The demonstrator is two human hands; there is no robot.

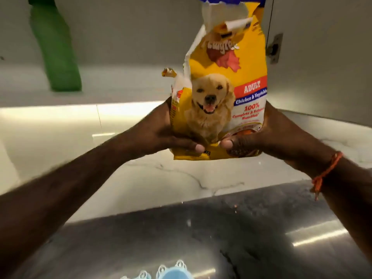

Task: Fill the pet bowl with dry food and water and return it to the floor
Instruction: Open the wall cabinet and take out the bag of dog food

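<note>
**At your thumbs: one opened bag of dog food, held upright**

Between your two hands sits the item. Your left hand (161, 133) wraps the lower left edge of the dog food bag (223, 93), thumb pressed flat across the front near the bottom corner, the other fingers hidden behind. Your right hand (267, 137) mirrors it on the lower right edge, thumb curled onto the front, so both hands grip the bag and the two thumb tips nearly meet. An orange thread bracelet (326, 172) circles your right wrist.

Bag: yellow, printed with a golden dog and a red "ADULT" band; held upright above the white marble-look counter (141, 178), its top torn open and ragged.

Behind, to the left: a green bottle (56, 55), blurred, standing on the counter near the wall.

Below, nearest you: a steel sink (181, 238). At the bottom edge, part of a light blue pet bowl (173, 273) shows, its contents out of sight.
</note>
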